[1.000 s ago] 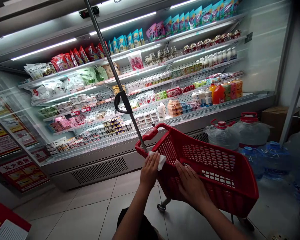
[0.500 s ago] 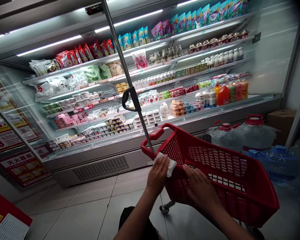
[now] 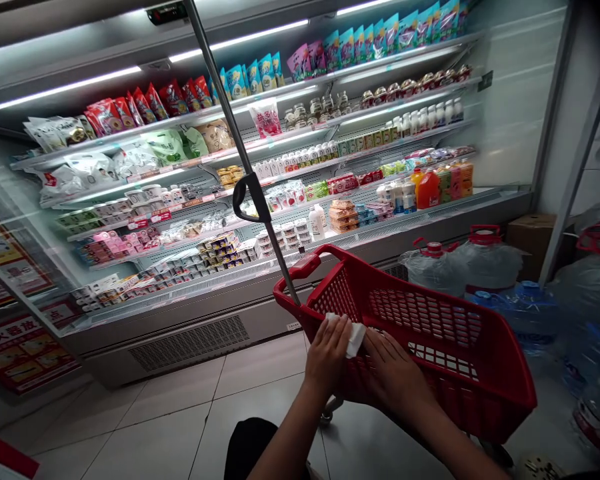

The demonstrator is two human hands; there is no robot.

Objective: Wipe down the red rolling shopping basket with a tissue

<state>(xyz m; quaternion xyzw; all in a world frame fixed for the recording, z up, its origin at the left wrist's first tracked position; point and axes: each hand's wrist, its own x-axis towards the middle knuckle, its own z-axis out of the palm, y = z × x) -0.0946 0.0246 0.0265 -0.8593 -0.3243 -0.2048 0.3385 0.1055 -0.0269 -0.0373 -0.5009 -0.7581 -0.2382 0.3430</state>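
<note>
Head cam, lower ctr: L hand [image 3: 329, 353] pins white tissue [image 3: 356, 341] on red cart [image 3: 480, 398]; R hand [image 3: 403, 377] touching, grip unclear; uneven push may roll it.

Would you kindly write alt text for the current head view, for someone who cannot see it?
A person's left hand holds a white wipe against the near rim of a red shopping cart, the right hand resting beside it. Beyond stand a lit display fridge of packaged goods and, to the right, large water bottles.
</note>
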